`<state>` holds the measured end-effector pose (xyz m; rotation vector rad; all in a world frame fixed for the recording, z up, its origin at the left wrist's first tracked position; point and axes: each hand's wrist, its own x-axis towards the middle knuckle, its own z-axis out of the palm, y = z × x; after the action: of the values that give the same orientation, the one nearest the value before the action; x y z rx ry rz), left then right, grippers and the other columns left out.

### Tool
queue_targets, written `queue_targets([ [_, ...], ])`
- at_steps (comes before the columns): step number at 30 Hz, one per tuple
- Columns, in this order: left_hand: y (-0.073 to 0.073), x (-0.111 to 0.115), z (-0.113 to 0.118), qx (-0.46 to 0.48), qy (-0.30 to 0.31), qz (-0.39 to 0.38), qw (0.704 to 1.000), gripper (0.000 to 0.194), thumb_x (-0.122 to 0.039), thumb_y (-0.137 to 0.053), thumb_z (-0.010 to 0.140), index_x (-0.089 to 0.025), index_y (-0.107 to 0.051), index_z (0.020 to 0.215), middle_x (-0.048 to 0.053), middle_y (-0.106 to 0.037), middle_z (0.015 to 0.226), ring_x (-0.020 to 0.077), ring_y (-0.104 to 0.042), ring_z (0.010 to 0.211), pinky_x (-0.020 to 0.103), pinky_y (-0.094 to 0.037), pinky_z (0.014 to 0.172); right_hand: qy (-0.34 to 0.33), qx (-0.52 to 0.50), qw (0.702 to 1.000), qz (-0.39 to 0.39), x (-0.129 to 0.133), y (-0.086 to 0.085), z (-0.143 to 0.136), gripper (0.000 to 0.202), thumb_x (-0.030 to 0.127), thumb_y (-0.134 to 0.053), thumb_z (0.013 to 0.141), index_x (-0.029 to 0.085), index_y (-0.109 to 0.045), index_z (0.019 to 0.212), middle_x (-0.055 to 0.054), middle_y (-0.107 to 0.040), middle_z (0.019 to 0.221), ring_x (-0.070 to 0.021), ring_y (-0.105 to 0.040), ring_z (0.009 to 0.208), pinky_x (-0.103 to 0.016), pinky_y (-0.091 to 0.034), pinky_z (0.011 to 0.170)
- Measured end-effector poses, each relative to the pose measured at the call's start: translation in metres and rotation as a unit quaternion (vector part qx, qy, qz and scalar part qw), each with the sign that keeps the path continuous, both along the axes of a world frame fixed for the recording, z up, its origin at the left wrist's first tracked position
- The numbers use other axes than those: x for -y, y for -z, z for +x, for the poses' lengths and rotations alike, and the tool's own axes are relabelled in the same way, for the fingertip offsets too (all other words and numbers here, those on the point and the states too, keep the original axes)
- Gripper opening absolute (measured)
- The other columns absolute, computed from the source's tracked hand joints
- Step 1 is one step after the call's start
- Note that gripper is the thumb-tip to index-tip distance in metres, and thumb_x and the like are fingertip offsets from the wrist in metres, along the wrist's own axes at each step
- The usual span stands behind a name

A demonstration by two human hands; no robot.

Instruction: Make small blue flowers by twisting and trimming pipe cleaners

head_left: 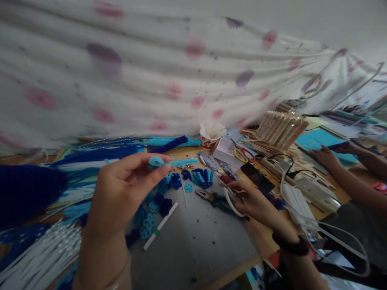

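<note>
My left hand (121, 189) is raised over the left part of the mat, closed in a pinch. Between thumb and index finger is a light blue pipe cleaner (184, 162), with a small loop at the pinched end and the straight end pointing right. My right hand (248, 199) is low at the mat's right edge, its fingers curled around a white-handled tool (231, 203); the fingers partly hide it, so its exact kind is unclear. Just left of that hand lie pliers (208, 196). Light and dark blue flower shapes (148, 225) lie beyond and beside my left wrist.
The grey mat (193, 241) bears a white stick (161, 226) with a green band. Bundled pipe cleaners (99, 157) lie left. Behind are a paper cup (210, 135), a white box (226, 152) and yellow-red scissors (242, 153). A phone (256, 177), cables and another person's hands (328, 159) are right.
</note>
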<state>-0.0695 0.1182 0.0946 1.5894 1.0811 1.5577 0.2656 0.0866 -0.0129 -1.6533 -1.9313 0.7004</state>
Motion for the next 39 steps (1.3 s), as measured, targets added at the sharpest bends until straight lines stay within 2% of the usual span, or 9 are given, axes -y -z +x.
queue_targets([
  [6, 0.006, -0.008, -0.001, 0.03, 0.047, -0.044, 0.998, 0.009, -0.017, -0.081, 0.077, -0.025, -0.083, 0.083, -0.001, -0.078, 0.071, 0.0118, -0.072, 0.063, 0.016, -0.059, 0.062, 0.033, 0.006, 0.999, 0.027, -0.063, -0.003, -0.013, 0.03, 0.011, -0.065, 0.066, 0.014, -0.07, 0.096, -0.008, -0.069, 0.088, -0.0248, -0.066, 0.084, -0.042, -0.053, 0.082],
  [8, 0.01, -0.014, 0.001, 0.056, 0.055, -0.055, 0.995, 0.007, -0.021, -0.081, 0.078, -0.022, -0.083, 0.084, 0.001, -0.078, 0.07, 0.0133, -0.072, 0.064, 0.018, -0.06, 0.061, 0.033, -0.017, 0.999, 0.036, -0.069, -0.02, -0.027, 0.018, 0.02, -0.068, 0.073, 0.014, -0.069, 0.091, -0.009, -0.07, 0.086, -0.0252, -0.067, 0.084, -0.044, -0.054, 0.083],
  [11, 0.014, -0.018, 0.006, 0.065, 0.037, -0.055, 0.996, 0.01, -0.028, -0.081, 0.079, -0.02, -0.082, 0.086, 0.002, -0.077, 0.071, 0.0142, -0.071, 0.064, 0.021, -0.06, 0.06, 0.011, -0.113, 0.993, 0.045, -0.068, -0.058, -0.062, 0.036, 0.047, -0.048, 0.097, 0.018, -0.064, 0.109, -0.009, -0.071, 0.096, -0.0195, -0.071, 0.08, -0.032, -0.058, 0.068],
  [14, 0.015, -0.016, 0.011, 0.05, 0.004, -0.034, 0.998, 0.009, -0.029, -0.082, 0.079, -0.022, -0.081, 0.085, 0.001, -0.078, 0.075, 0.0137, -0.072, 0.066, 0.02, -0.059, 0.062, -0.105, -0.409, 0.902, -0.088, -0.06, -0.093, -0.103, 0.048, 0.065, -0.049, 0.095, 0.02, -0.064, 0.102, -0.002, -0.068, 0.072, -0.0148, -0.065, 0.052, -0.022, -0.049, 0.04],
  [17, 0.013, -0.011, 0.015, 0.052, -0.042, -0.028, 0.997, 0.007, -0.029, -0.082, 0.079, -0.025, -0.081, 0.085, -0.001, -0.08, 0.079, 0.0142, -0.074, 0.073, 0.02, -0.06, 0.069, -0.183, -0.502, 0.839, -0.103, -0.055, -0.108, -0.131, 0.033, 0.052, -0.071, 0.089, 0.019, -0.066, 0.087, 0.001, -0.069, 0.071, -0.0103, -0.063, 0.048, -0.017, -0.049, 0.037],
  [20, 0.01, -0.007, 0.018, 0.026, -0.065, -0.012, 0.997, 0.004, -0.025, -0.079, 0.081, -0.026, -0.081, 0.084, -0.001, -0.081, 0.084, 0.0168, -0.076, 0.079, 0.024, -0.062, 0.075, -0.173, -0.536, 0.824, -0.069, -0.057, -0.109, -0.139, 0.026, 0.044, -0.075, 0.088, 0.019, -0.07, 0.088, 0.0, -0.072, 0.073, -0.0095, -0.064, 0.051, -0.015, -0.051, 0.038],
  [26, 0.008, -0.004, 0.024, -0.054, -0.097, 0.072, 0.991, 0.013, -0.02, -0.077, 0.082, -0.032, -0.08, 0.085, -0.004, -0.081, 0.085, 0.0171, -0.075, 0.08, 0.025, -0.06, 0.072, -0.157, -0.519, 0.838, -0.06, -0.061, -0.106, -0.134, 0.022, 0.041, -0.075, 0.087, 0.019, -0.071, 0.083, 0.0, -0.072, 0.072, -0.0096, -0.064, 0.05, -0.016, -0.052, 0.04],
  [31, 0.012, -0.005, 0.028, -0.089, -0.112, 0.058, 0.988, 0.01, -0.02, -0.075, 0.082, -0.029, -0.081, 0.085, -0.001, -0.081, 0.083, 0.0189, -0.075, 0.075, 0.026, -0.06, 0.07, -0.17, -0.542, 0.819, -0.08, -0.064, -0.102, -0.134, 0.021, 0.039, -0.074, 0.086, 0.019, -0.069, 0.081, 0.0, -0.072, 0.072, -0.0097, -0.064, 0.049, -0.016, -0.052, 0.039],
  [39, 0.012, -0.002, 0.036, -0.079, -0.081, -0.002, 0.994, 0.014, -0.025, -0.071, 0.086, -0.029, -0.081, 0.094, 0.002, -0.082, 0.097, 0.0224, -0.076, 0.089, 0.031, -0.059, 0.083, -0.158, -0.508, 0.846, -0.042, -0.066, -0.103, -0.131, 0.02, 0.036, -0.073, 0.086, 0.018, -0.071, 0.078, -0.001, -0.072, 0.068, -0.0106, -0.064, 0.051, -0.018, -0.053, 0.045],
])
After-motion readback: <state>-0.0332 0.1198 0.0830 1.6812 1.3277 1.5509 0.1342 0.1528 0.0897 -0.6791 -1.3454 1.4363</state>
